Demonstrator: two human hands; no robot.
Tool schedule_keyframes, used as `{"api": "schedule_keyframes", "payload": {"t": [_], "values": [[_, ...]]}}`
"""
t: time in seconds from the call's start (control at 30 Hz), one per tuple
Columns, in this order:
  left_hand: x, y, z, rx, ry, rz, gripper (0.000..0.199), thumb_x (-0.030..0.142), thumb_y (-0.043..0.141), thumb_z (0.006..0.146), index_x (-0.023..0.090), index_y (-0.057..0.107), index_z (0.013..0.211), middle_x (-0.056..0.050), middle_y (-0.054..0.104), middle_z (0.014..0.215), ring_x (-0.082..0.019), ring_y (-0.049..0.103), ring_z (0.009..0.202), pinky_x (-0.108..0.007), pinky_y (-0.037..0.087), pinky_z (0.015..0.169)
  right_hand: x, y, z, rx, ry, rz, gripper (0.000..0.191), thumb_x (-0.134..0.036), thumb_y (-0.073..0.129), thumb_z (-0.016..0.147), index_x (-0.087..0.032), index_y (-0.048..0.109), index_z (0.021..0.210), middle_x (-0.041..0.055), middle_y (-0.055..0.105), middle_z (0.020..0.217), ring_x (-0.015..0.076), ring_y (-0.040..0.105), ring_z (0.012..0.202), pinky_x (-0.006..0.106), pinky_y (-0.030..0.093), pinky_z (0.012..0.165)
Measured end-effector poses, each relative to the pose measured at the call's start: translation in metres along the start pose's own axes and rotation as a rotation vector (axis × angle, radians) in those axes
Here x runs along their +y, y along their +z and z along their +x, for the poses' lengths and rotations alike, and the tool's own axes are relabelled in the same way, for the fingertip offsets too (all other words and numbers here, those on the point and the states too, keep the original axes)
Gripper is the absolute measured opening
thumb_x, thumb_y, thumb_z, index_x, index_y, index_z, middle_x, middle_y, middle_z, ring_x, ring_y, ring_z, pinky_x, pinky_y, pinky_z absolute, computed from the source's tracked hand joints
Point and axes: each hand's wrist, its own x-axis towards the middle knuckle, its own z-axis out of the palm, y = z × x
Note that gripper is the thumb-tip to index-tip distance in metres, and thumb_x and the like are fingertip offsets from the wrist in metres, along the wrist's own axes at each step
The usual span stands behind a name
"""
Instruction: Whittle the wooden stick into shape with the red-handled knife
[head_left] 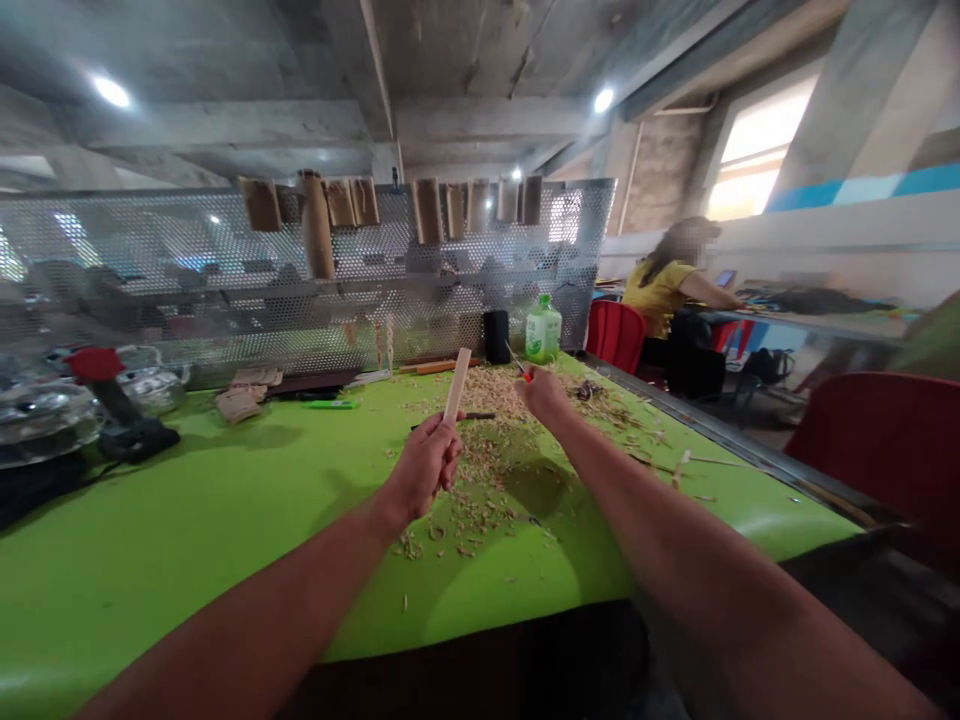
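My left hand (429, 465) is closed round the lower end of a flat, pale wooden strip (457, 385), which points up and slightly right. To its right and farther forward, my right hand (546, 398) is closed on a small tool with a red-orange handle (528, 377); its thin tip points up and left, apart from the strip. Wood shavings (484, 500) lie scattered over the green tabletop (247, 510) below and between my hands. A dark, narrow tool (480, 415) rests on the table just behind the strip.
A green bottle (543, 330) and a black case (496, 337) stand at the back. A red-and-black power tool (112, 400) and shiny metal pots (37, 420) are at the left. Bamboo pieces hang on a perforated screen (360, 280). A person in yellow (660, 290) sits beyond.
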Motion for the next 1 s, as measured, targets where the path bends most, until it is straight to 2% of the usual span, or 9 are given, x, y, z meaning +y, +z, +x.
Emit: {"api": "schedule_keyframes", "payload": {"t": [0.1,0.2,0.33,0.47,0.63,0.73,0.83,0.93,1.0], "values": [[-0.005,-0.008,0.009,0.053,-0.018,-0.008,0.034,0.049,0.054,0.09,0.018,0.055,0.104,0.008,0.044,0.062,-0.004,0.032,0.036,-0.018,0.029,0.033,-0.02,0.009,-0.015,-0.084,-0.06,0.434,0.025,-0.037,0.055,0.081,-0.017,0.066,0.091,-0.0046,0.052,0.056,0.0119,0.047,0.05,0.021,0.035,0.049],[-0.006,-0.008,0.01,0.066,-0.019,0.028,0.034,0.049,0.052,0.09,0.018,0.056,0.102,0.007,0.047,0.063,-0.005,0.035,0.037,-0.018,0.03,0.034,-0.034,0.011,-0.03,-0.286,-0.066,0.838,0.036,-0.056,0.058,0.078,-0.02,0.059,0.083,-0.0091,0.042,0.049,0.0082,0.032,0.038,0.021,0.025,0.038],[-0.008,-0.006,0.011,0.036,-0.001,0.209,0.03,0.045,0.051,0.092,0.017,0.058,0.1,0.006,0.05,0.062,-0.005,0.038,0.039,-0.017,0.033,0.035,-0.043,0.015,-0.045,-0.482,-0.023,1.033,0.049,-0.069,0.064,0.07,-0.022,0.054,0.077,-0.0094,0.044,0.048,0.0068,0.031,0.035,0.02,0.024,0.034],[-0.013,-0.004,0.013,0.005,0.008,0.358,0.025,0.042,0.054,0.09,0.017,0.058,0.088,0.006,0.049,0.057,-0.006,0.038,0.036,-0.018,0.029,0.034,-0.046,0.024,-0.047,-0.451,0.016,1.116,0.048,-0.06,0.076,0.064,-0.022,0.047,0.067,-0.0094,0.042,0.047,0.0056,0.03,0.035,0.02,0.022,0.032],[-0.007,-0.002,0.005,-0.087,-0.025,0.307,0.027,0.043,0.058,0.088,0.018,0.054,0.082,0.006,0.05,0.06,-0.004,0.039,0.037,-0.018,0.033,0.035,-0.044,0.021,-0.036,-0.328,0.089,1.209,0.046,-0.055,0.077,0.066,-0.023,0.044,0.065,-0.0092,0.04,0.048,0.0053,0.028,0.036,0.02,0.024,0.033],[-0.003,-0.001,0.0,-0.163,-0.078,0.268,0.026,0.043,0.057,0.089,0.018,0.053,0.084,0.007,0.048,0.06,-0.004,0.038,0.037,-0.017,0.032,0.035,-0.041,0.016,-0.033,-0.278,0.091,1.209,0.047,-0.057,0.075,0.067,-0.023,0.042,0.066,-0.0095,0.039,0.048,0.0056,0.027,0.037,0.02,0.024,0.034],[-0.002,-0.001,-0.001,-0.149,-0.118,0.185,0.02,0.038,0.054,0.091,0.018,0.053,0.094,0.009,0.044,0.059,-0.004,0.031,0.035,-0.017,0.027,0.033,-0.04,0.015,-0.036,-0.26,0.021,1.087,0.049,-0.066,0.067,0.072,-0.024,0.043,0.067,-0.0089,0.038,0.048,0.0068,0.029,0.037,0.022,0.026,0.036],[-0.001,-0.002,0.002,-0.065,-0.109,0.104,0.019,0.035,0.051,0.092,0.019,0.052,0.102,0.01,0.041,0.06,-0.004,0.028,0.035,-0.016,0.025,0.032,-0.041,0.018,-0.043,-0.198,-0.146,0.722,0.049,-0.067,0.055,0.082,-0.022,0.046,0.065,-0.0059,0.043,0.05,0.0089,0.037,0.043,0.022,0.029,0.043],[-0.001,-0.004,0.005,-0.009,-0.082,0.072,0.019,0.036,0.051,0.092,0.02,0.051,0.101,0.01,0.04,0.061,-0.004,0.028,0.035,-0.016,0.025,0.032,-0.044,0.021,-0.049,-0.158,-0.264,0.368,0.04,-0.056,0.056,0.086,-0.02,0.054,0.068,-0.0032,0.051,0.056,0.0108,0.046,0.052,0.022,0.031,0.05]]}}
